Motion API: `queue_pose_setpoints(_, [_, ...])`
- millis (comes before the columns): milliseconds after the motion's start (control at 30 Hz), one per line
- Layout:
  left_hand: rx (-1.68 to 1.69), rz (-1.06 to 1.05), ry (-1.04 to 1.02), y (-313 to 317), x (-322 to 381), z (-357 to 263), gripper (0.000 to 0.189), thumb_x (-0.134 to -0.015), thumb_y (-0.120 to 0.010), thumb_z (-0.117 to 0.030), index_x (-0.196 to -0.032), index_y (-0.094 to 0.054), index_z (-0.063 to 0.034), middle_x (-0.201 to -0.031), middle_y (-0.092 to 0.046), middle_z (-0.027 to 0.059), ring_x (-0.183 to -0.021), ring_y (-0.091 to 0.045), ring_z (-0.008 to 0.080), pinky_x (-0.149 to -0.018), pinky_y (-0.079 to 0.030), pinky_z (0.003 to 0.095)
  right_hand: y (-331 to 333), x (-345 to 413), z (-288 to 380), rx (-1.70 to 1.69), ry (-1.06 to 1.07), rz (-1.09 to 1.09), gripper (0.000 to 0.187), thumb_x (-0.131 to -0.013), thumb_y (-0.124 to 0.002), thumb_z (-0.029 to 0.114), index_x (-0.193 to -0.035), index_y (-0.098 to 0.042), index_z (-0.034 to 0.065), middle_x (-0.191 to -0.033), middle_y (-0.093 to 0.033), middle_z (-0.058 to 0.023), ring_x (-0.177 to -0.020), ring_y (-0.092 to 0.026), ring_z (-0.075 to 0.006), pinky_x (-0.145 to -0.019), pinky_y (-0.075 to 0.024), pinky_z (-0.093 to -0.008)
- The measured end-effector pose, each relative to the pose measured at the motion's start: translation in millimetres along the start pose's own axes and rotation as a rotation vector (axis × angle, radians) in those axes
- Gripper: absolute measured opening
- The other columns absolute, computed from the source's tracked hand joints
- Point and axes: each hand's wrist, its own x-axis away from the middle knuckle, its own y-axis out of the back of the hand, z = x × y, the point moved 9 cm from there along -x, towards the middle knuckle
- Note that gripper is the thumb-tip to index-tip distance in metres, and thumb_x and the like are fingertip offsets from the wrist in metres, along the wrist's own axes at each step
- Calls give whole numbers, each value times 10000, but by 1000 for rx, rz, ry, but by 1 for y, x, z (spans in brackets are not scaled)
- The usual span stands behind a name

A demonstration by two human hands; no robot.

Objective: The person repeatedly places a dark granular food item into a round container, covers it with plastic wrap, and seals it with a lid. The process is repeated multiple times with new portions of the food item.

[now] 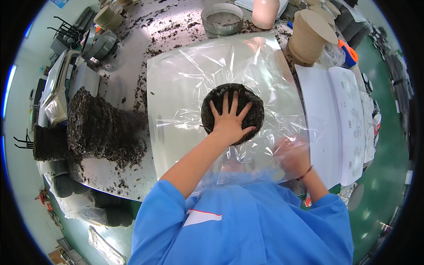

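A round, dark cake of pressed leafy material (256,102) lies near the middle of a clear plastic film sheet (179,89). On top of the cake my left hand (228,124) rests flat with its fingers spread. My right hand (293,154), blurred, is at the lower right part of the sheet; the film's edge shows over or beside it, and whether the fingers grip it cannot be told. Creases run through the film around the cake. To the left, a thick stack of similar dark cakes (99,129) leans on its side, with loose flakes about it.
A metal ring (222,28) and a pink cup-like container (265,13) stand at the back. Stacked tan discs (309,36) and an orange-and-blue tape dispenser (349,54) are at the back right. Printed paper sheets (346,126) lie right. Metal rings (102,44) lie back left.
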Motion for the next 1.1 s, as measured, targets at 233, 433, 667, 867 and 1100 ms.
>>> queue_pose_setpoints(233, [263, -16, -25, -11, -5, 23, 649, -888, -524, -590, -1464, -424, -307, -1600, -147, 182, -1494, -31, 385, -1041, 37, 767, -45, -71, 105, 143, 363, 15, 622, -747, -736, 193, -1291, -540, -37, -1431, -466, -130, -1339, -431, -281, -1154, -308, -434])
queue_pose_setpoints(433, [1310, -314, 78, 101, 106, 14, 554, -963, -531, -203, -1449, -371, 9, -1416, -455, 176, -1270, -473, 266, -1046, -385, 349, -79, -69, 82, 107, 321, 77, 465, -690, -780, 305, -1078, -645, 87, -1056, -590, -54, -1018, -543, -258, -863, -419, -393])
queue_pose_setpoints(667, [645, -590, 176, 41, 184, 11, 697, -869, -717, -256, -1410, -365, 6, -1314, -447, 192, -1258, -421, 299, -1078, -335, 455, -67, -71, 102, -58, 174, -82, 200, -806, -696, 228, -696, -622, 78, -740, -577, -43, -788, -546, -251, -763, -409, -391])
queue_pose_setpoints(867, [314, -522, 243, 47, 108, 11, 965, -785, -768, -259, -1504, -191, 25, -1114, -536, 153, -1058, -520, 336, -939, -443, 437, -34, -39, 123, -172, 401, -173, 163, -759, -682, 176, -822, -663, 26, -926, -653, -83, -929, -584, -273, -862, -426, -387])
queue_pose_setpoints(1100, [224, 255, 101, 24, 76, -22, 1126, -731, -808, -306, -1564, -58, -204, -1235, -497, 269, -950, -656, 397, -768, -568, 433, -56, -76, -16, -1166, -439, -115, 315, -834, -663, 135, -1114, -656, -11, -1146, -629, -157, -985, -602, -331, -932, -440, -392])
